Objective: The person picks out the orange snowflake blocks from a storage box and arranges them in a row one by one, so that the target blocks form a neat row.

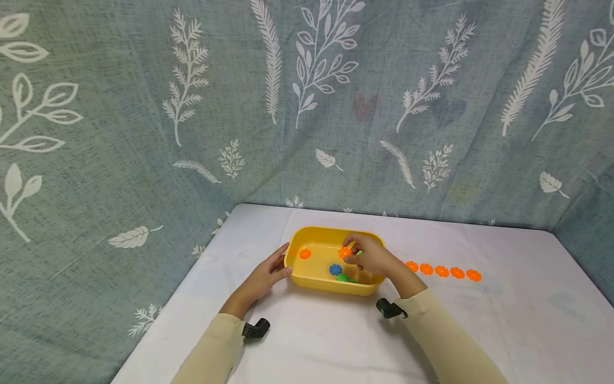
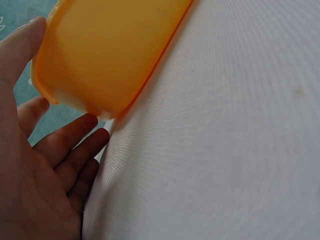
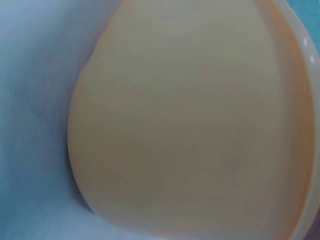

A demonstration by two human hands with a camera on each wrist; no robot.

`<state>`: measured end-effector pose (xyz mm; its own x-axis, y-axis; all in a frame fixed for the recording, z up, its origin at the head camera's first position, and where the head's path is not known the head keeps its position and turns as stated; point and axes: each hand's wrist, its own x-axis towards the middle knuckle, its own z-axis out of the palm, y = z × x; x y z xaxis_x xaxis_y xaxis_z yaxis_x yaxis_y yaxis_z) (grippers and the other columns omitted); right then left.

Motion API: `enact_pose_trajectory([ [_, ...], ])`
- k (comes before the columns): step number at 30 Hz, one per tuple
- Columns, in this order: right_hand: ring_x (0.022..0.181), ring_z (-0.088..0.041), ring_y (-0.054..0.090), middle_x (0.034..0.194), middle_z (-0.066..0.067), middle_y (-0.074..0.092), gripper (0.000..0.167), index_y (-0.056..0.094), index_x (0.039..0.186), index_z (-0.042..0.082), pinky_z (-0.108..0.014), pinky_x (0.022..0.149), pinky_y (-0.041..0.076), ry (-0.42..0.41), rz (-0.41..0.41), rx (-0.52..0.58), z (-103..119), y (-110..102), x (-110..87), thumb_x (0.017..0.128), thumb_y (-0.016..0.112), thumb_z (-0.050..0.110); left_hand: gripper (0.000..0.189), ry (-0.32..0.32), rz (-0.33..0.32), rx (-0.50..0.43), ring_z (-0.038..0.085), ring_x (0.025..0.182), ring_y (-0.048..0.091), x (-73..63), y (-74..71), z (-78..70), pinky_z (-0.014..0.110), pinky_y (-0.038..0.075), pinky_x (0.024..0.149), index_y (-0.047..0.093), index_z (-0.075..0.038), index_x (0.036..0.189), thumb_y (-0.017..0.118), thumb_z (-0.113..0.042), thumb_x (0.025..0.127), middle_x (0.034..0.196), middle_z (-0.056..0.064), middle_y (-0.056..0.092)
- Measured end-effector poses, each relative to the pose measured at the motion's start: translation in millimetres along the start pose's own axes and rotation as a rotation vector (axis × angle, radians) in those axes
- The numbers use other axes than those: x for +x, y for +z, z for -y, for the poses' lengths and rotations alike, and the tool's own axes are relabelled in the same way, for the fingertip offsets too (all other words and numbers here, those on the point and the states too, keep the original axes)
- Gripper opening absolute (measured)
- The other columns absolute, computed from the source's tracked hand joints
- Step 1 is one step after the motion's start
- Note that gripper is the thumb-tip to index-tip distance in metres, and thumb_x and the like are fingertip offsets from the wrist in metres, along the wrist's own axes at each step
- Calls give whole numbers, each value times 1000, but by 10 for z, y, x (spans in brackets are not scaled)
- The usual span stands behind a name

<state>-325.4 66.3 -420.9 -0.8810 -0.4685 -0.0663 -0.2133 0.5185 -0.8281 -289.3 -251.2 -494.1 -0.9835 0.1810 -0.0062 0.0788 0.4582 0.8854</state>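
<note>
A yellow plastic tub point(image 1: 331, 286) stands on the table with small flower-shaped pieces inside. My left hand point(image 1: 261, 277) rests against the tub's left end, its thumb and fingers spread and fairly straight; in the left wrist view the fingertips touch the tub's wall point(image 2: 100, 65). Over the tub's right half, my right hand point(image 1: 371, 256) pinches an orange flower-shaped disc point(image 1: 345, 253) between thumb and fingers. Another orange disc point(image 1: 305, 254) lies at the left inside, with a blue disc point(image 1: 336, 270) and a green piece point(image 1: 342, 277) near the front wall. The tub's wall point(image 3: 185, 125) fills the right wrist view, hiding the fingers there.
To the right of the tub, several orange flower discs point(image 1: 442, 271) lie in a row on the white-covered table point(image 1: 518, 282). A green-grey patterned curtain point(image 1: 336, 149) hangs behind and at both sides. A black wrist camera point(image 1: 389, 309) sits at each cuff.
</note>
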Motion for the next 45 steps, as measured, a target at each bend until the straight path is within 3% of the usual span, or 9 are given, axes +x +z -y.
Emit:
enact_pose_trajectory([
  [7,50,-19,43,88,-12,56,34,55,118,12,-27,48,39,51,-11,143,-82,-85,-50,88,72,9,76,5,3,-18,23,134,43,5,21,4,53,26,111,27,-41,152,69,-44,89,145,1,48],
  [11,53,-21,45,91,-13,56,37,54,119,11,-31,52,45,67,-27,163,-118,-145,-74,88,73,9,75,-2,0,-16,23,134,43,2,23,0,53,25,111,28,-43,151,69,-44,88,145,1,48],
  [17,61,-24,52,92,-14,56,37,56,118,10,-41,63,54,72,-70,161,-167,-259,-141,86,74,7,76,-2,9,-12,23,134,43,4,10,2,56,24,111,28,-42,152,69,-44,88,145,1,48],
  [31,59,-22,50,89,-13,58,37,57,119,6,-31,55,47,77,-123,162,-320,-511,-374,87,73,9,76,-5,2,13,24,132,44,14,-12,-39,54,26,111,28,-42,152,69,-43,89,145,2,48],
  [45,61,-22,52,94,-15,63,39,54,123,6,-36,58,49,143,-173,91,-631,-755,-623,89,72,14,75,14,4,21,24,132,44,28,-1,14,53,26,111,27,-43,152,69,-43,89,145,3,49],
])
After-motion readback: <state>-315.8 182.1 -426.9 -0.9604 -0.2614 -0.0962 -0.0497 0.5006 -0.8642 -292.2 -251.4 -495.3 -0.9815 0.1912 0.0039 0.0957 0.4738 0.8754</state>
